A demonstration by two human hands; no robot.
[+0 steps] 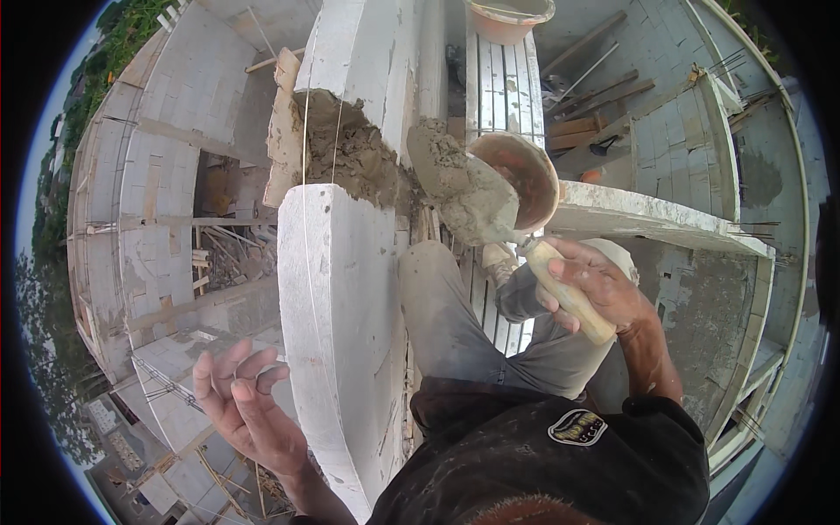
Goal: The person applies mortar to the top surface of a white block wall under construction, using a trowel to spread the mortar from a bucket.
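My right hand (604,280) is wrapped round the pale, worn handle of a trowel (573,293). Grey wet mortar (477,206) covers most of the trowel's blade, which is held beside the wall and in front of a tilted bucket (535,175) with a reddish inside. To the left of the white block wall (306,280), my left hand (249,407) is raised with bent fingers apart, holding nothing. Rough mortar (350,149) fills the gap between two wall sections, with a wooden board (283,127) standing against its left side.
A taut string (305,131) runs along the wall top. A slatted metal plank (506,83) lies beside the wall, with another bucket (509,22) at its far end. Low block walls (665,206) enclose rooms on the right. Timber (232,249) lies far below on the left.
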